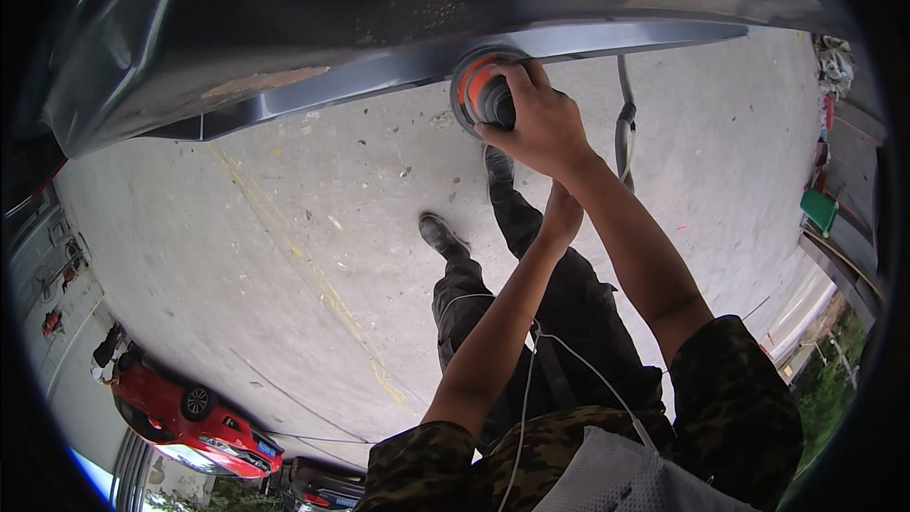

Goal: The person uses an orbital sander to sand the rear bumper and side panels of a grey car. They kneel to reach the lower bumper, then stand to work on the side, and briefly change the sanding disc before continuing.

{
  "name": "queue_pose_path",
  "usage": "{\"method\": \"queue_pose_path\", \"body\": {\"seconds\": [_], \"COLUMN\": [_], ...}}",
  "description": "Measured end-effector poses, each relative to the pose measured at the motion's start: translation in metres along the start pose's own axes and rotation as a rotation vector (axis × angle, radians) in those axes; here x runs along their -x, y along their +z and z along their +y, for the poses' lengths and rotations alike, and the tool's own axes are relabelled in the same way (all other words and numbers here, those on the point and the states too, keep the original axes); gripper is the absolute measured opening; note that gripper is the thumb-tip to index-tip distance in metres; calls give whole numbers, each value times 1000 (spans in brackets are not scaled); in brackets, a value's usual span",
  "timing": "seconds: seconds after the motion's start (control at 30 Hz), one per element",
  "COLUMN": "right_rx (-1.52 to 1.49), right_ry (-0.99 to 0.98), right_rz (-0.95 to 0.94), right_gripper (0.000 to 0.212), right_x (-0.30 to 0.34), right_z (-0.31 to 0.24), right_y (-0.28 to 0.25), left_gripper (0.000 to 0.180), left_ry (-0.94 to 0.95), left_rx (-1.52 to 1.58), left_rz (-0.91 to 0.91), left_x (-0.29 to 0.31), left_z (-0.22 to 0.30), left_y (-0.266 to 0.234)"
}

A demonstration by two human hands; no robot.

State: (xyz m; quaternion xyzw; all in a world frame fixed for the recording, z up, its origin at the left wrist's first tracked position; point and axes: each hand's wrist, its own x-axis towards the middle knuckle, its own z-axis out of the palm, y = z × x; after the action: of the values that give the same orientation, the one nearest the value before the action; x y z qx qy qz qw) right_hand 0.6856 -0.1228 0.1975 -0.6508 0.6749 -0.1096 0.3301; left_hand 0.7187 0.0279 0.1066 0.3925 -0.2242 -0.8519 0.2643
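Observation:
My right hand (543, 125) is closed over the top of a round orange-and-black orbital sander (474, 85), thumb and fingers wrapped round its head. The sander's pad lies against the lower edge strip (355, 76) of a dark grey car body panel (379, 0). Tucked behind my right wrist is my left hand (563, 212); its fingers are hidden, so what it grips, if anything, does not show. To the right of my hands hangs a dark hose (624, 128); where it joins is hidden.
A bare reddish-brown patch (261, 82) marks the panel's left part. Beneath lies a grey concrete floor (313, 180) with a worn yellow line (327, 289). My shoes (444, 235) stand below the sander. A red car (194, 408) is parked lower left; a green container (819, 211) is far right.

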Motion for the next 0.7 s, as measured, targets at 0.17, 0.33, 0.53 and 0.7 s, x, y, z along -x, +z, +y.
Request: {"method": "queue_pose_path", "body": {"seconds": [0.17, 0.33, 0.53, 0.7], "right_rx": [34, 45, 49, 56], "right_ry": [33, -11, -57, -46], "right_rz": [-29, -40, 12, -21], "right_gripper": [76, 76, 74, 73], "right_x": [4, 1, 3, 1], "right_z": [2, -1, 2, 1], "right_y": [-10, -5, -5, -4], "left_gripper": [45, 51, 31, 46], "left_ry": [-16, -28, 75, 10], "left_rx": [1, 19, 27, 34], "left_rz": [88, -17, 122, 39], "left_x": [0, 4, 4, 6], "left_z": [-4, 5, 2, 9], "left_y": [21, 11, 23, 18]}}
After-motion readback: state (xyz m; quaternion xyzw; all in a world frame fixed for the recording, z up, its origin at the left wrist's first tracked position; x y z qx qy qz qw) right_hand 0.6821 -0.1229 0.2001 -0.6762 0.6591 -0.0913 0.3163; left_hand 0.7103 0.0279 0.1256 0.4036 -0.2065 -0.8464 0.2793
